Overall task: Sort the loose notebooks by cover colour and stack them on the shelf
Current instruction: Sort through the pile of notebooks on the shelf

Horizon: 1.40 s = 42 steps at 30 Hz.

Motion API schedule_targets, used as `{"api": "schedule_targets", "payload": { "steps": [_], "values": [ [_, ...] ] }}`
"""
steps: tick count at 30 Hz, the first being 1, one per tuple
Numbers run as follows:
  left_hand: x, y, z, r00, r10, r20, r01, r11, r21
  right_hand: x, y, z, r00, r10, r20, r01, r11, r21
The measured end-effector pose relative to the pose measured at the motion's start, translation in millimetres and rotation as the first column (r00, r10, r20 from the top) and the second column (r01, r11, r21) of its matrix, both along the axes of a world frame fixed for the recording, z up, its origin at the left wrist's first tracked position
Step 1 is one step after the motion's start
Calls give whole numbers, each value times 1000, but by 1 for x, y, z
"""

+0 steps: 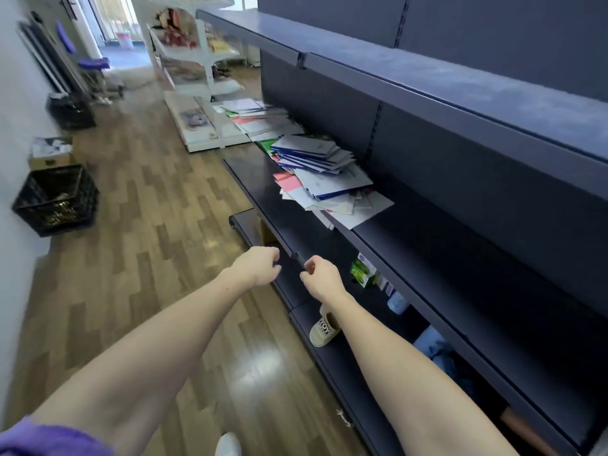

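Observation:
A messy heap of loose notebooks [324, 179] lies on the dark middle shelf [411, 232], with blue covers [311, 151] on top and pink [288, 182] and white ones beneath. More notebooks [260, 121], white, green and pink, lie further along the same shelf. My left hand [258, 266] and my right hand [317, 278] hang side by side in front of the shelf's front edge, fingers loosely curled, holding nothing. Both are well short of the heap.
An upper dark shelf [427, 70] overhangs. The lower shelf holds a beige slipper [324, 330], a green box [360, 273] and blue cloth [434, 348]. Black crates [56, 199] stand by the left wall on the wooden floor [148, 225]. White shelving [197, 77] stands further down the aisle.

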<state>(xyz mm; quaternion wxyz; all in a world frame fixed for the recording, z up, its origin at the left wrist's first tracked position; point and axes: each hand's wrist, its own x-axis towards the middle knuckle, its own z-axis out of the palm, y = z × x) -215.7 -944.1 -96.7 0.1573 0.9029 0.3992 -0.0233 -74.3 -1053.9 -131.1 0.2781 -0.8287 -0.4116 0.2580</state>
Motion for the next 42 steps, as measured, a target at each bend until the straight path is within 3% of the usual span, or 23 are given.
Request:
{"api": "schedule_targets", "payload": {
  "steps": [7,12,20,26,32,36,42],
  "values": [
    [-9,126,36,987,-150,-55,155,980,127,-13,113,31,995,-83,60,78,994,76],
    [4,192,55,981,-183,-58,189,972,136,-10,170,54,991,-113,69,103,985,137],
    [77,289,70,966,-257,-1,251,941,227,66,260,84,951,-250,184,215,958,190],
    [137,351,76,950,-312,12,303,930,207,126,321,87,917,-310,251,255,940,227],
    [188,399,70,944,-330,22,322,931,170,174,363,78,864,-221,453,230,973,36],
    [217,415,59,899,-438,-5,435,891,130,183,371,65,868,-315,384,362,930,-56],
    [258,430,44,790,-612,33,608,790,80,179,376,64,838,-360,410,397,918,-5]
  ]
}}
